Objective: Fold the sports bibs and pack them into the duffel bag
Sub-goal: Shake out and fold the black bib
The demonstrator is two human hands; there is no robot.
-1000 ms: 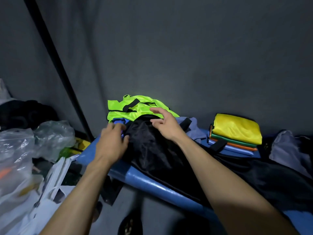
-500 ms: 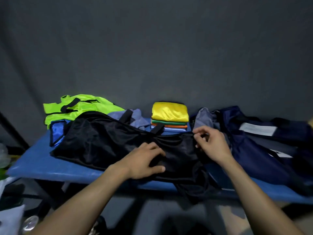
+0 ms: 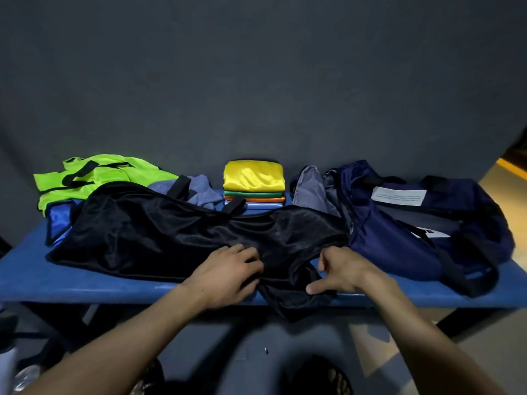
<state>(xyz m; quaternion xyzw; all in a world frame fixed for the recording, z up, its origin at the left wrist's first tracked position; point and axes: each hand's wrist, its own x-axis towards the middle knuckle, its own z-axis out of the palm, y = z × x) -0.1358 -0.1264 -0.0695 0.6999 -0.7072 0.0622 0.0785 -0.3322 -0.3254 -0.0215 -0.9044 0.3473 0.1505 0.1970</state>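
Note:
A black bib (image 3: 159,238) lies spread across the blue bench (image 3: 34,277), one corner hanging over the front edge. My left hand (image 3: 228,273) lies on its front edge with fingers curled into the cloth. My right hand (image 3: 339,270) pinches the bib's right front corner between thumb and fingers. A neon green bib (image 3: 94,178), a blue bib (image 3: 58,220) and a grey-blue one (image 3: 199,189) lie unfolded at the back left. A folded stack with a yellow bib (image 3: 253,176) on top stands at the back middle. The navy duffel bag (image 3: 399,223) lies open on the right.
A dark grey wall rises right behind the bench. Below the bench's front edge are my feet in sandals (image 3: 322,377) on the floor. A plastic bottle (image 3: 25,377) lies at the lower left.
The view has swung right from the bench's left end to its middle. Both hands have slid from the bib's left part to its right front corner, close together at the bench's edge.

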